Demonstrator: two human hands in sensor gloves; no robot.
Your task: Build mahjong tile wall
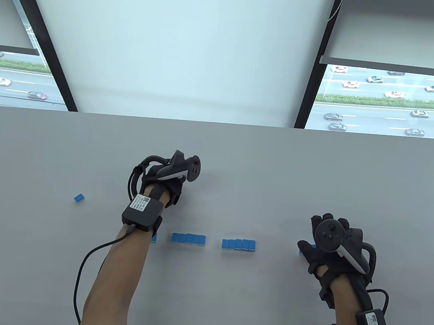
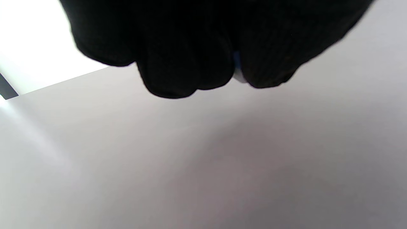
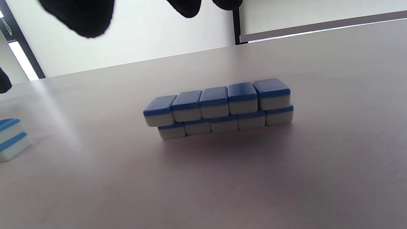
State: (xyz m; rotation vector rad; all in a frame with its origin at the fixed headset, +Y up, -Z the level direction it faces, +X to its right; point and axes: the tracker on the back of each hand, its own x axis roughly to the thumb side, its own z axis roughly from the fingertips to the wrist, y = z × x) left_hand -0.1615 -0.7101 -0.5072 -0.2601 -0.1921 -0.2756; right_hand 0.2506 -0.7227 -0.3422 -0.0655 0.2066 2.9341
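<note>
Blue-backed mahjong tiles stand in short two-layer walls near the table's front: one (image 1: 189, 238), one (image 1: 238, 244), and one (image 1: 305, 248) mostly hidden under my right hand. A single loose tile (image 1: 79, 197) lies at the left. My left hand (image 1: 165, 179) is further back over bare table. In the left wrist view its fingers (image 2: 178, 73) are curled and pinch a blue tile (image 2: 237, 62), of which only a sliver shows. My right hand (image 1: 328, 231) hovers with its fingers spread. The right wrist view shows its fingertips (image 3: 89, 22) above and clear of a five-wide wall (image 3: 219, 108).
More tiles (image 1: 154, 237) peek out from under my left forearm. In the right wrist view another stack's end (image 3: 9, 136) shows at the left edge. The grey table (image 1: 276, 167) ends at a far edge by the window. A cable (image 1: 81, 264) trails from my left wrist.
</note>
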